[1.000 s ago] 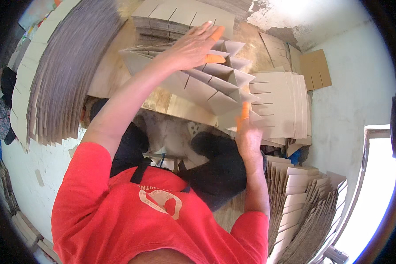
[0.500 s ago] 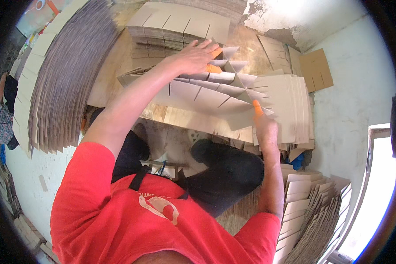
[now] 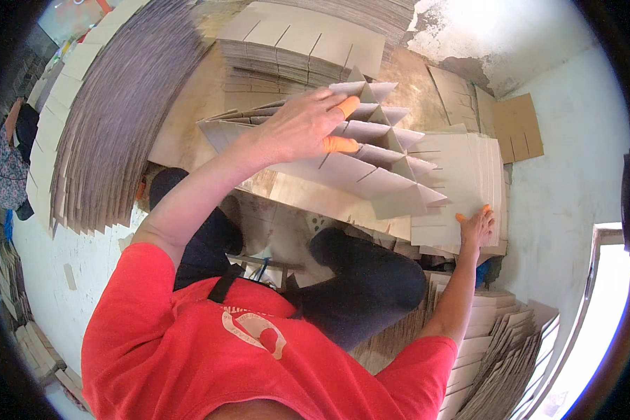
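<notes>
A partly assembled cardboard divider [image 3: 374, 157], made of slotted strips crossing one another, stands tilted at the middle of the work board. Its right end fans into open cells, while its long strips bunch together toward the left. My left hand [image 3: 304, 129] lies over the long strips and grips them between thumb and fingers; orange covers show on two digits. Over at the right, my right hand [image 3: 477, 229] touches the near right corner of a stack of slotted cardboard sheets [image 3: 455, 171]. Its fingers are apart, also with orange covers, and no lifted sheet shows in it.
Behind the divider sits a stack of slotted cardboard strips [image 3: 301, 35]. A tall, long row of cardboard [image 3: 112, 119] runs along the left. More cardboard pieces [image 3: 497, 336] are piled at lower right. A brown sheet [image 3: 518, 129] leans on the right wall.
My right hand has left the divider's right corner and moved right and nearer, onto the sheet stack. My left hand keeps hold of the divider, lower in view.
</notes>
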The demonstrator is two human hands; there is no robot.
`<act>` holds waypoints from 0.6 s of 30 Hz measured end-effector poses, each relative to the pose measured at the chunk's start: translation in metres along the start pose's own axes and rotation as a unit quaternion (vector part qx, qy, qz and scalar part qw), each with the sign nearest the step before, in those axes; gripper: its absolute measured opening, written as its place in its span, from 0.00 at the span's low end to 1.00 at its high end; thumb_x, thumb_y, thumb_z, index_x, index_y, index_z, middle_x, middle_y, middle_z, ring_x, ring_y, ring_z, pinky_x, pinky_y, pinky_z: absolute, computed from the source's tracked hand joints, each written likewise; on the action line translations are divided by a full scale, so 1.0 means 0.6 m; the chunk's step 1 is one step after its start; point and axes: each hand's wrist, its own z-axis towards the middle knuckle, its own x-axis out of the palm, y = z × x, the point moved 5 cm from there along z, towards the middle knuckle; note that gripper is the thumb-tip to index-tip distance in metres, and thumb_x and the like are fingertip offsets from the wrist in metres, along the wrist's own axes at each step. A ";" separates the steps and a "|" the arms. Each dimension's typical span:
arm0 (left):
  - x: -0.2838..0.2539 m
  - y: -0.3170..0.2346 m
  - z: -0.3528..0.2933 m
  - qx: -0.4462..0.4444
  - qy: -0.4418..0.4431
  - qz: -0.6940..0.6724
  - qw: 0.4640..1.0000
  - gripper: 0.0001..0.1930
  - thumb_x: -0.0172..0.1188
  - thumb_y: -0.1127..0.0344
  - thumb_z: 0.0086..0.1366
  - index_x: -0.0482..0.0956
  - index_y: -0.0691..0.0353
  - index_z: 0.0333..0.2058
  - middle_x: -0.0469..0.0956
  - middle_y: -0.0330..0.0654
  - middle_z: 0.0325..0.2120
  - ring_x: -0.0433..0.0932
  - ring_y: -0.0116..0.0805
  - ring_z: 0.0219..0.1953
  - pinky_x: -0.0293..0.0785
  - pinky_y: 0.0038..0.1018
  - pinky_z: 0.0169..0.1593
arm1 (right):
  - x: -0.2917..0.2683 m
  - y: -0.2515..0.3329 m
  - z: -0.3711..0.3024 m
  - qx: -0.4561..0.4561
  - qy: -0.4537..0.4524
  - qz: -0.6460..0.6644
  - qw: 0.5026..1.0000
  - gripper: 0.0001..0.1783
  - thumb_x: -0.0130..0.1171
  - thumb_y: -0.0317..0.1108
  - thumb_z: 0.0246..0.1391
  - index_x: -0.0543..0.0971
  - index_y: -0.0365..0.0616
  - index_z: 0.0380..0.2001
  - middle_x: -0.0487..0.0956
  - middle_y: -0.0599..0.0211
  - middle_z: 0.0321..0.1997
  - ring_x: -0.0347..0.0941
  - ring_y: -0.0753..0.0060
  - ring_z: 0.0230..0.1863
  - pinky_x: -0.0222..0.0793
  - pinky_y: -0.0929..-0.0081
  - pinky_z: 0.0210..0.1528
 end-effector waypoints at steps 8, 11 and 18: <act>0.004 -0.028 -0.057 0.016 -0.007 -0.020 1.000 0.23 0.64 0.61 0.53 0.74 0.67 0.45 0.78 0.44 0.38 0.72 0.42 0.38 0.71 0.34 0.42 | 0.041 -0.031 0.035 -0.026 -0.007 0.038 0.999 0.45 0.72 0.44 0.35 0.64 0.48 0.58 0.71 0.56 0.55 0.63 0.51 0.58 0.62 0.51 0.54; 0.018 -0.010 -0.081 0.025 -0.015 0.005 1.000 0.18 0.62 0.67 0.54 0.75 0.67 0.43 0.78 0.45 0.33 0.71 0.42 0.35 0.71 0.35 0.38 | 0.032 -0.030 0.049 0.004 0.056 0.056 0.997 0.40 0.71 0.42 0.36 0.67 0.47 0.55 0.72 0.54 0.55 0.65 0.49 0.58 0.62 0.51 0.54; 0.010 -0.030 -0.114 0.004 0.009 -0.055 0.998 0.11 0.59 0.74 0.53 0.78 0.66 0.37 0.75 0.44 0.22 0.71 0.42 0.27 0.70 0.35 0.30 | -0.044 -0.048 0.040 0.017 -0.064 0.164 0.984 0.22 0.66 0.40 0.43 0.73 0.41 0.40 0.77 0.45 0.37 0.73 0.42 0.40 0.68 0.53 0.40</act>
